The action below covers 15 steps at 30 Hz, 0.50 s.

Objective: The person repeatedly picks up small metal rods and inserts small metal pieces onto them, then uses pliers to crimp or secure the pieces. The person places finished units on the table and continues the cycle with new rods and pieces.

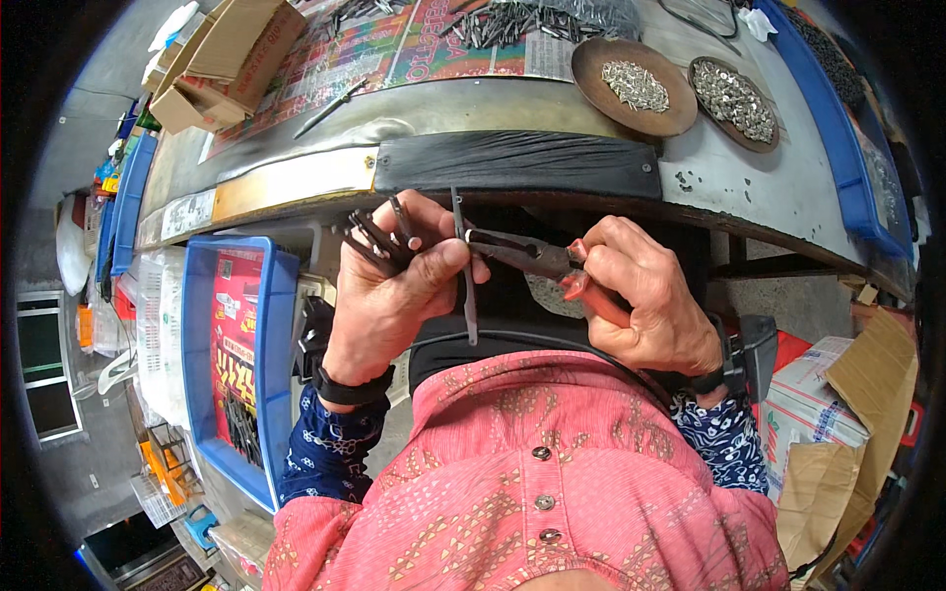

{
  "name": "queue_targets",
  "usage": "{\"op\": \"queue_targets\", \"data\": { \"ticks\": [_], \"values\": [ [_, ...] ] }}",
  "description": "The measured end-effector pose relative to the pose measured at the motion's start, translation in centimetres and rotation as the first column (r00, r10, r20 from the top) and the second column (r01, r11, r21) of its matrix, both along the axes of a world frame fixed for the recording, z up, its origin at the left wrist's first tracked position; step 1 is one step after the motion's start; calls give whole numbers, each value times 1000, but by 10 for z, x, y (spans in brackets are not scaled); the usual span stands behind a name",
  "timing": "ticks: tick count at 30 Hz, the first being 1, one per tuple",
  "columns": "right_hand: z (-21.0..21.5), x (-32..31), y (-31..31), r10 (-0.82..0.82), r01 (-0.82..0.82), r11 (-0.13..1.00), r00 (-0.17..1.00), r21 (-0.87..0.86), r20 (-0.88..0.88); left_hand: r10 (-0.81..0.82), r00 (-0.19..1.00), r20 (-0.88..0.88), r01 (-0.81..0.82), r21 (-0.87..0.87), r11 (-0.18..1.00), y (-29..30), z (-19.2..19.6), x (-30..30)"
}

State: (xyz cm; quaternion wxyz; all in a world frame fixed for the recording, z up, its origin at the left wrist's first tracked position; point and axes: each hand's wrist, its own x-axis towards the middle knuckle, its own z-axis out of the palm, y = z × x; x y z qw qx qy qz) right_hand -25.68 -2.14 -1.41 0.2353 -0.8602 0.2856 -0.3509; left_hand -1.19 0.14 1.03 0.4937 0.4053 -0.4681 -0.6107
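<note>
In front of my body, my left hand is closed around a bunch of slim dark metal pieces, whose ends stick out past the fingers. Between its thumb and a finger it also pinches a flat, pointed grey metal strip, held nearly upright. My right hand grips pliers by their red handles. Their jaws reach left to the strip beside my left thumb tip; whether they clamp it or something small on it, I cannot tell.
Across the worktable's front edge runs a black strip. Small silvery metal parts fill a brown bowl and a darker dish. Dark metal pieces lie heaped behind. Blue trays stand left and right; a cardboard box sits back left.
</note>
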Motion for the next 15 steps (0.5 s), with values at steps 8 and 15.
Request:
{"op": "queue_targets", "data": {
  "ticks": [8, 15],
  "values": [
    [-8, -13, -7, 272, -420, 691, 905, 589, 326, 327, 740, 588, 259, -698, 668, -2, 10, 2],
    [-6, -8, -7, 209, -348, 790, 927, 505, 312, 302, 679, 669, 328, -645, 691, -16, 21, 7]
  ]
}}
